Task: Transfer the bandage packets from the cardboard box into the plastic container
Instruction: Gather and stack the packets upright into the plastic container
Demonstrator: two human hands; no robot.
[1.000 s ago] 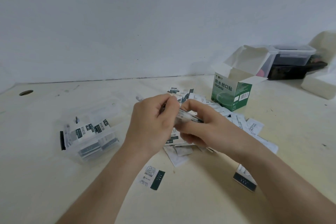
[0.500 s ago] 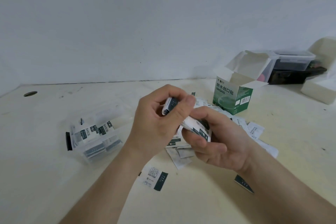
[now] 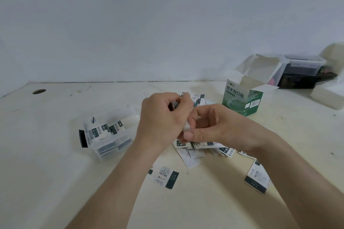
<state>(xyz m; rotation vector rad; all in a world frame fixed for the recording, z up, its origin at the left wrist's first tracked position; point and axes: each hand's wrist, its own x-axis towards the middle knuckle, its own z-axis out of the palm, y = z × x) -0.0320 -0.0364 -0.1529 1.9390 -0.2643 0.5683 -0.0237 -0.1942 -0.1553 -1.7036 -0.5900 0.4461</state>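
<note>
The left hand curled tightly round a small stack of bandage packets; the right hand pinched the stack's lower end. The plastic container, part-filled, sat left on the worktop, and the cardboard box right.

Two hands: left hand, right hand. One green box. Two clear tubs: an open tub and a lidded tub. Two lone packets: a packet by the left forearm, another packet by the right. Packets in the pile, the hands and the open tub overlap too much to count. One hole in the table.
</note>
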